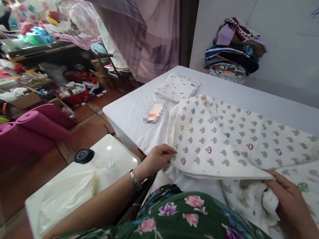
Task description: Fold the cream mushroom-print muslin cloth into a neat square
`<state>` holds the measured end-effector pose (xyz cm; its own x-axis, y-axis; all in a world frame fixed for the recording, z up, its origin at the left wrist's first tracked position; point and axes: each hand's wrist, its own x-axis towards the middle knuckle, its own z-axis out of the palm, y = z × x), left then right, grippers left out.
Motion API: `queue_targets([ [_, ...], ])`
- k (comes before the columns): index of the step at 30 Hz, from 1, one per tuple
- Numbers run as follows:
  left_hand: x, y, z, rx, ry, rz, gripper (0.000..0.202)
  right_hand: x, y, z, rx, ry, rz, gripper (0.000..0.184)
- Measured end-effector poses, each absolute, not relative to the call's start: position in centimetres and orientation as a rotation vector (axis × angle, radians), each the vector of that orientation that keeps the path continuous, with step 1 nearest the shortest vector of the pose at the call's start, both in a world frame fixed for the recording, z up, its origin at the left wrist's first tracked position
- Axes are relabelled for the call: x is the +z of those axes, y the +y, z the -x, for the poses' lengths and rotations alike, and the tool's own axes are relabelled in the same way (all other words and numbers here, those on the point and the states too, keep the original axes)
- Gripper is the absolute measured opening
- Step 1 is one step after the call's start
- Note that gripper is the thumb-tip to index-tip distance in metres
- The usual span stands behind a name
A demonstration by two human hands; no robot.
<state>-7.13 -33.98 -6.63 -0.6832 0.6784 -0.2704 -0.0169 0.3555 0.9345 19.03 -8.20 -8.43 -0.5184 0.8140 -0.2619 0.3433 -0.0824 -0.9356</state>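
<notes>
1. The left hand (159,160) pinches the left side of a big white cloth (223,132); thumb and finger are close together with the cloth's edge between them; a silver bracelet (135,179) is on that wrist.
2. The right hand (291,198) holds the cloth's near edge; its fingers are bent around the edge, and some tips are hidden.
3. The big cloth lies on the white table (130,109), along the near edge; it has gray, red, blue, green and yellow mushrooms; more of it is bunched up and spread by the right hand.
4. A small folded cloth (177,87) lies flat near the table's far left corner; a small blurred thing (155,113) lies between the table's left end and the big cloth.
5. Past the table's far edge is a pile of folded clothes (233,51), by the wall (286,10).
6. Left of the table is a white stand (117,157); a round black thing (84,156) sits at its far edge; a plastic bag (66,196) lies nearer.
</notes>
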Motion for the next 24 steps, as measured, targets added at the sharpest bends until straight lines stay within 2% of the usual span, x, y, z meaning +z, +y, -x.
queue_targets([
  [6,-6.7,-33.8,6.7,1.292,1.969,-0.839,0.034,-8.5,-8.3,-19.0,1.656,-1.735,1.253,0.045],
  [13,-6.3,-35.3,7.0,0.772,2.155,-1.461,0.052,-9.4,-7.7,-19.3,1.680,-1.692,1.250,0.042],
  [24,-7.4,-35.5,7.3,0.495,2.427,-1.796,0.021,-8.4,-8.5,-18.9,1.590,-1.726,1.255,0.039],
])
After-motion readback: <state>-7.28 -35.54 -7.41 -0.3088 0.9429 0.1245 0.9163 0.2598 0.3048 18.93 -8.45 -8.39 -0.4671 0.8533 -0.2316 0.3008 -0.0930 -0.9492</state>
